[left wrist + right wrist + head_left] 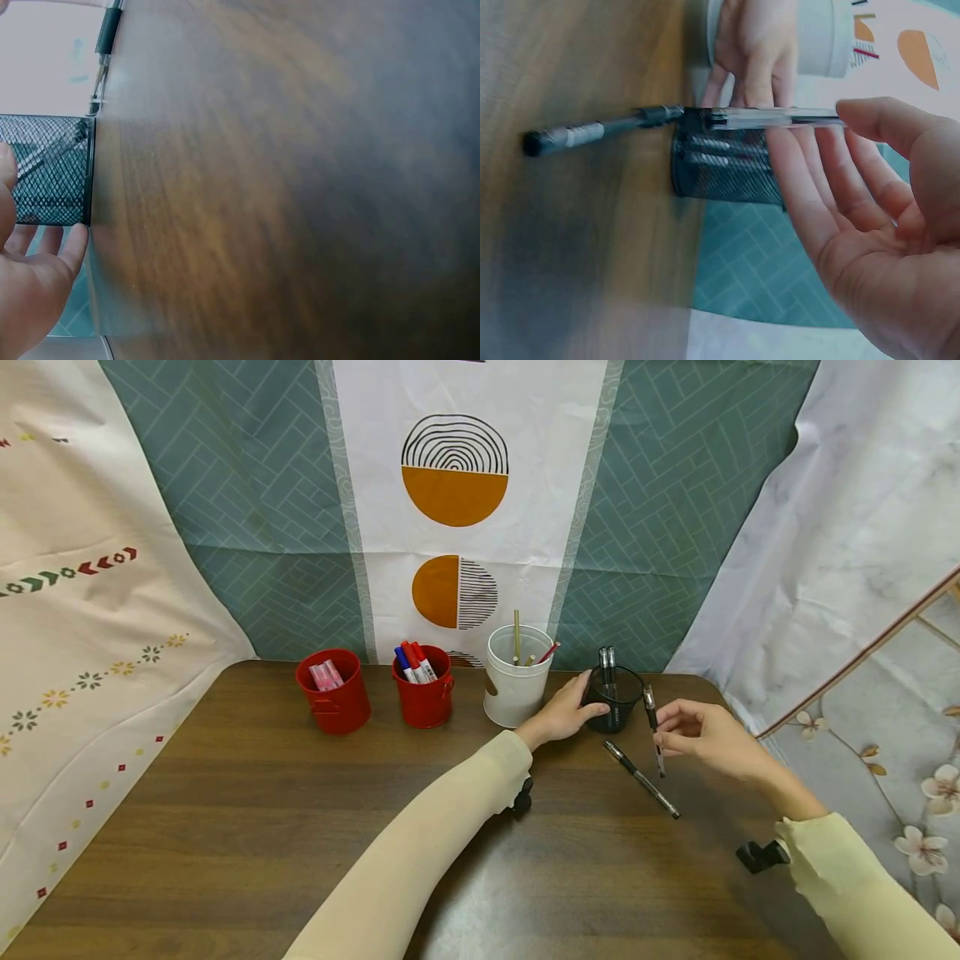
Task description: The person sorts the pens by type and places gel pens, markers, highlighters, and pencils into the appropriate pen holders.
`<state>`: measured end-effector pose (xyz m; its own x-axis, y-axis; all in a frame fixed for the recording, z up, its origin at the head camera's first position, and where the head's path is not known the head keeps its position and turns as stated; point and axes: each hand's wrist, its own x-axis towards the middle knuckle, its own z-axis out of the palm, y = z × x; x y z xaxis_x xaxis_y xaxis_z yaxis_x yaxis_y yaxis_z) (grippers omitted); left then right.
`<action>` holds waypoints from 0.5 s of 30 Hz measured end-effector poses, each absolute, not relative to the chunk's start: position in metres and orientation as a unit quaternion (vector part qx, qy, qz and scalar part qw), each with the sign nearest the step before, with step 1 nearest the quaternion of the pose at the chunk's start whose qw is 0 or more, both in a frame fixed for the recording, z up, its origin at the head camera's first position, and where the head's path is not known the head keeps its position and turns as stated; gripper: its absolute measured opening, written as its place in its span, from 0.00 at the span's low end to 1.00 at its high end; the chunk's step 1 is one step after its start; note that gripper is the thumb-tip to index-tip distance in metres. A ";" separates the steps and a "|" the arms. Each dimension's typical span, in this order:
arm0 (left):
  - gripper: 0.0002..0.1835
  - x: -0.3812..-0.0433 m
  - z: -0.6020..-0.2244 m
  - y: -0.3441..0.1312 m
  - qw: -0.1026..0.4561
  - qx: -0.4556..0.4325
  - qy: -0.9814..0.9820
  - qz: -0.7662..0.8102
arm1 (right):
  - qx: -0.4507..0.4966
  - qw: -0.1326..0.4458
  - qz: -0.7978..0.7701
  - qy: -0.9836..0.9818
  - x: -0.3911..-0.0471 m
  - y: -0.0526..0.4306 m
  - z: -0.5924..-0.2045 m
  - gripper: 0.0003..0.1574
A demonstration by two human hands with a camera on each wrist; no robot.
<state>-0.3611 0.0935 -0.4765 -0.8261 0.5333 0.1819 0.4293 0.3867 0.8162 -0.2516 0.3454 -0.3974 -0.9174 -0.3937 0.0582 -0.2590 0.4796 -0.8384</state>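
Note:
My left hand (561,710) holds the black mesh pen cup (617,720), its thumb on the near side. In the left wrist view, fingers curve round the cup's wall. Two dark pens (607,670) stand inside the cup. To its right, my right hand (712,742) pinches a clear-barrelled black gel pen (765,118) between thumb and fingers. That pen is nearly upright, beside the cup and outside it. Another black pen (641,779) lies slantwise on the table in front of the cup.
Left of the mesh cup stands a white bucket (510,693) with several thin sticks or pencils. Further left are a red bucket (424,706) of blue and red markers and another red bucket (341,706) with pink items. Patterned cloth (262,485) hangs behind the wooden table (247,827).

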 end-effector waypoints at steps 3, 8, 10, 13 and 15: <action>0.39 -0.362 -0.477 0.094 0.052 0.290 0.831 0.473 | -0.175 0.044 -0.489 0.853 -0.257 0.349 -0.393 0.17; 0.40 -0.362 -0.478 0.094 0.056 0.291 0.829 0.474 | -0.161 0.014 -0.524 0.836 -0.266 0.356 -0.388 0.18; 0.40 -0.362 -0.478 0.094 0.057 0.290 0.828 0.477 | -0.160 0.005 -0.542 0.825 -0.271 0.357 -0.387 0.16; 0.40 -0.361 -0.477 0.094 0.059 0.287 0.826 0.481 | -0.158 -0.003 -0.567 0.808 -0.278 0.358 -0.385 0.13; 0.40 -0.361 -0.477 0.094 0.061 0.286 0.825 0.483 | -0.154 -0.003 -0.596 0.788 -0.283 0.358 -0.384 0.12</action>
